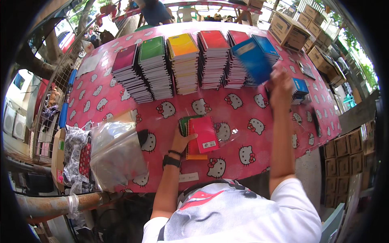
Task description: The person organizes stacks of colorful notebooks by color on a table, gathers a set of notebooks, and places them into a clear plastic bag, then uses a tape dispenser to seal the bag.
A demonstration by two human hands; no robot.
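My left hand (181,140) is closed around the left edge of a small fan of spiral notebooks, thumb on top. A pinkish-red notebook (207,131) lies uppermost; parts of a green notebook (184,123) and an orange notebook (197,157) stick out from under it. At the right, my right hand (281,87), smeared by motion, grips a tilted blue notebook (253,65) by its lower right corner. That notebook partly hides a red stack (236,37) and a blue stack (265,45). Beside my right hand sits a lower stack of smaller blue notebooks (300,86).
Tall notebook stacks line the pink patterned table (178,109): maroon (125,56), green (152,49), yellow (182,44) and red (213,40). Clear plastic bags (117,150) lie at the left. A cardboard box (288,30) sits far right; more boxes (344,162) stand beyond the table.
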